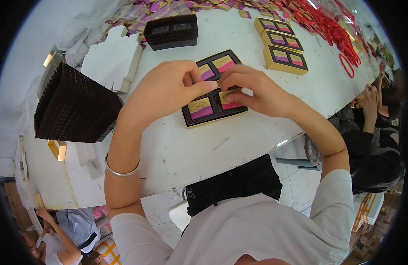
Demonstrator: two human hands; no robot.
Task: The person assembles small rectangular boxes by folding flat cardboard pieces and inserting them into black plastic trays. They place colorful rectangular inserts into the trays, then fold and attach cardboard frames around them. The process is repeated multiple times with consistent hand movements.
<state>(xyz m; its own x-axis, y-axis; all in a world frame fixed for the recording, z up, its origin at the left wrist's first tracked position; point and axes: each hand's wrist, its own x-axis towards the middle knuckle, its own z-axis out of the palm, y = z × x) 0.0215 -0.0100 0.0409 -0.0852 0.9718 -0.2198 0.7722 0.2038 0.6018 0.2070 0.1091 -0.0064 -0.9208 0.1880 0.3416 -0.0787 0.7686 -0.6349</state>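
Two shallow gold boxes with black two-pocket trays lie in front of me, the near box [217,119] and the far box [232,55]. In the near box a gold-and-purple square packet [200,108] sits in the left pocket. A gold-and-pink square packet [231,105] is in its right pocket, with the thumb and bent fingers of my right hand [261,90] closed at it. My left hand [168,88] reaches over the boxes' left side, fingers curled and thumb pinched towards the middle; what it grips, if anything, is hidden. Similar packets fill the far box.
A tall stack of black trays [73,106] leans at the left; a shorter tray stack [171,33] stands behind. White folded cartons [111,59] lie between. Several filled gold boxes [285,59] line the right, near red ribbons [334,37]. Loose packets [168,9] cover the far side. Other people sit nearby.
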